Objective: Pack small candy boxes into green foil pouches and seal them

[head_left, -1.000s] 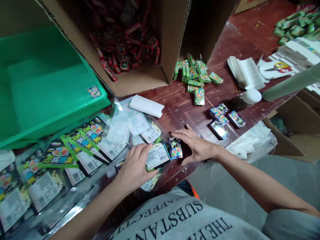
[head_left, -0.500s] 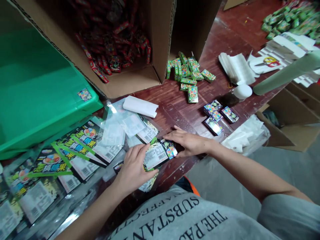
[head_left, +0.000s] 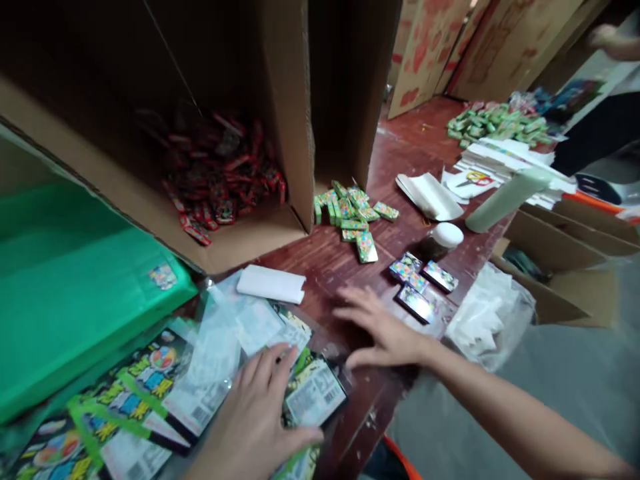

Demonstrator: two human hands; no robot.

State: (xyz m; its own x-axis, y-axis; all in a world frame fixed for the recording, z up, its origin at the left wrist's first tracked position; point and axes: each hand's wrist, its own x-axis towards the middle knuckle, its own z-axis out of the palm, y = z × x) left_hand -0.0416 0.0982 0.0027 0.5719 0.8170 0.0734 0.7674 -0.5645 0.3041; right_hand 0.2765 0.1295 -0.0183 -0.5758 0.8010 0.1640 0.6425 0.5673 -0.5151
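Note:
My left hand (head_left: 263,407) lies with fingers and thumb apart over a printed plastic packet (head_left: 315,393), which has a white label and barcode. My right hand (head_left: 385,330) is open above the table, to the right of that packet, fingers spread and holding nothing. Just beyond it are several small purple candy boxes (head_left: 416,303). Several small green candy boxes (head_left: 367,247) are heaped farther back. To the left, more printed packets (head_left: 145,387) overlap one another. A folded white paper (head_left: 271,284) rests on clear plastic bags (head_left: 220,340).
A cardboard box (head_left: 250,243) holds many red packs (head_left: 225,173). At left stands a green bin (head_left: 75,287). A white-lidded jar (head_left: 447,237), a pale roll (head_left: 505,200) and scissors (head_left: 475,179) are at right. Another person (head_left: 615,87) stands at far right.
My right hand has moved off the packet's right end and opened. The small purple box that showed there is no longer visible. My left hand stays at the packet; the view has tilted up.

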